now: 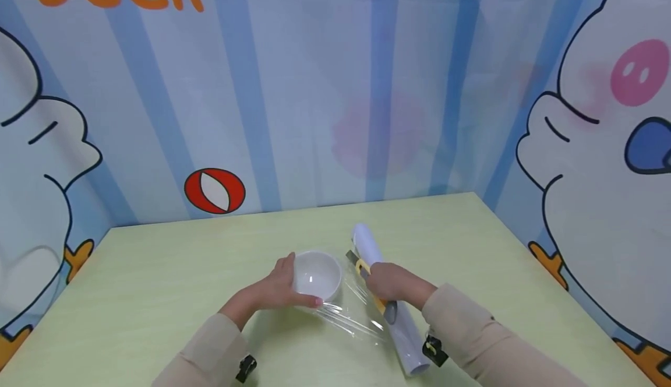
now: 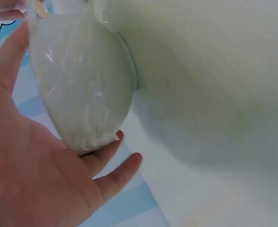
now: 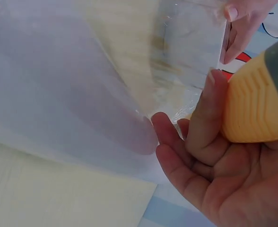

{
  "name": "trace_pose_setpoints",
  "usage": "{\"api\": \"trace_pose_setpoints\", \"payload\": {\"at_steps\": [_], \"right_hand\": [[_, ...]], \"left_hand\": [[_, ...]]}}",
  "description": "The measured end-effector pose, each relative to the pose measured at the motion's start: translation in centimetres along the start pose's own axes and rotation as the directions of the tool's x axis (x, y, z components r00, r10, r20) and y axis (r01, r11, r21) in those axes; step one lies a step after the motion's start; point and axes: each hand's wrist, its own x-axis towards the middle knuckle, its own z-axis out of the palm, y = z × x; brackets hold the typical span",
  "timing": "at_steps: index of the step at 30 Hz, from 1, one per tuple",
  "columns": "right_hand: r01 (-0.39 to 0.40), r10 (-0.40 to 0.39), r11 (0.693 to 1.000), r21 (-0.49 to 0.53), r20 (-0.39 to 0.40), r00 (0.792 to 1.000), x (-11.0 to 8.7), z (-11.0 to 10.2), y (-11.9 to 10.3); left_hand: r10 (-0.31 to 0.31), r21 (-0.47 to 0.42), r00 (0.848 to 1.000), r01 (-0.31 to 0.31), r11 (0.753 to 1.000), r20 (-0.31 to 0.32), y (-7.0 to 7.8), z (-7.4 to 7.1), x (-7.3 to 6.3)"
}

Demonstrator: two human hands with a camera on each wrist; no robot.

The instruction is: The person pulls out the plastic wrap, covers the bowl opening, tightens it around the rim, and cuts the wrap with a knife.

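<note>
A white bowl (image 1: 317, 276) stands on the table with clear plastic wrap (image 1: 352, 317) over it. My left hand (image 1: 275, 288) holds the bowl at its left side, thumb at the near rim and fingers spread around the wall. In the left wrist view, wrinkled film clings to the bowl (image 2: 87, 80). The wrap stretches right to a long white roll (image 1: 409, 340). My right hand (image 1: 393, 283) grips a yellow and grey utility knife (image 1: 362, 267) above the roll, its tip pointing away to the left. The right wrist view shows the knife's ribbed handle (image 3: 247, 101) in the palm.
The pale yellow-green table (image 1: 183, 282) reaches back to a blue striped curtain (image 1: 314, 84) with cartoon figures. Similar printed panels close off both sides. A small black device (image 1: 435, 349) is fixed at the right sleeve, another (image 1: 246, 368) at the left.
</note>
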Motion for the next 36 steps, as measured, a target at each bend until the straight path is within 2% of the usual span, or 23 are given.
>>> {"api": "trace_pose_setpoints", "payload": {"at_steps": [3,6,9,12,16,20,22,24,26,29,31,36], "right_hand": [[-0.029,0.030,0.998,0.049,-0.011,0.999,0.4,0.0,0.3],[-0.051,0.053,0.994,0.098,-0.016,0.998,0.7,0.1,0.6],[-0.058,0.061,0.990,0.132,-0.023,0.998,0.9,0.3,0.8],[-0.049,0.054,0.988,0.148,-0.031,0.998,0.9,0.5,0.8],[-0.039,0.042,0.990,0.138,-0.021,0.999,0.8,0.5,0.4],[-0.046,0.046,0.993,0.110,-0.001,0.999,0.7,0.3,-0.1],[-0.049,0.049,0.994,0.098,0.000,0.999,0.7,0.2,-0.3],[-0.051,0.051,0.995,0.086,-0.002,0.999,0.8,0.0,-0.5],[-0.047,0.047,0.996,0.074,-0.003,0.999,0.9,-0.1,-0.5],[-0.025,0.026,0.998,0.054,-0.014,1.000,1.1,-0.3,-0.4],[-0.005,0.006,0.999,0.037,-0.027,1.000,1.4,-0.4,-0.3],[0.009,-0.009,1.000,0.025,-0.012,1.000,2.0,-0.5,-0.4]], "left_hand": [[-0.021,0.075,0.998,0.017,0.997,0.055,0.8,-0.7,0.0],[-0.016,0.152,0.995,0.001,0.988,0.100,2.0,-1.7,0.7],[0.002,0.239,0.993,-0.029,0.971,0.115,3.6,-2.1,2.6],[0.007,0.368,0.991,-0.057,0.928,0.136,5.3,-1.8,5.0],[-0.073,0.486,0.983,-0.019,0.874,0.169,6.7,-1.0,7.2],[-0.180,0.513,0.970,0.073,0.855,0.161,7.2,-0.7,8.2],[-0.204,0.514,0.968,0.101,0.852,0.148,7.1,-0.7,8.4],[-0.222,0.495,0.966,0.130,0.859,0.133,7.2,-0.8,8.6],[-0.217,0.479,0.969,0.134,0.868,0.122,7.2,-0.9,8.8],[-0.188,0.462,0.976,0.117,0.879,0.109,7.3,-1.2,9.3],[-0.157,0.473,0.981,0.086,0.877,0.112,7.4,-1.4,9.8],[-0.134,0.476,0.979,0.046,0.878,0.152,7.5,-1.7,10.9]]}}
